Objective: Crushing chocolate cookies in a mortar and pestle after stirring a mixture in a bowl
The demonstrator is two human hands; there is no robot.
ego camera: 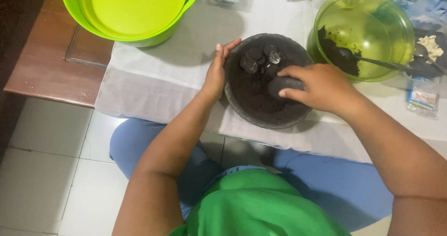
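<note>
Right hand (321, 87) is curled shut round a dark stone pestle (283, 84), its blunt end pressed into the black crumbs inside the stone mortar (242, 103); left hand (216, 70) lies flat and open against the mortar's left rim, fingers up along the edge, gripping nothing, only bracing it. Several whole dark round biscuits (258, 59) sit at the mortar's far side, uncrushed, above the bed of crumbs (251, 94).

Risks, as I judge them: the mortar stands close to the near edge of the white cloth (153, 87); a hard push toward the body could slide it on the cloth, since only one open palm steadies it; the left fingertips rest right at the rim, where a sideways sweep of the pestle could catch them; a sharp strike on the whole biscuits could throw pieces over the far rim onto the cloth.

Just right of the mortar a clear green bowl (386, 12) holds more dark crumbs and a spoon (372, 61), near the right elbow's path; far left of the mortar sits a lime green bowl (135, 12).
</note>
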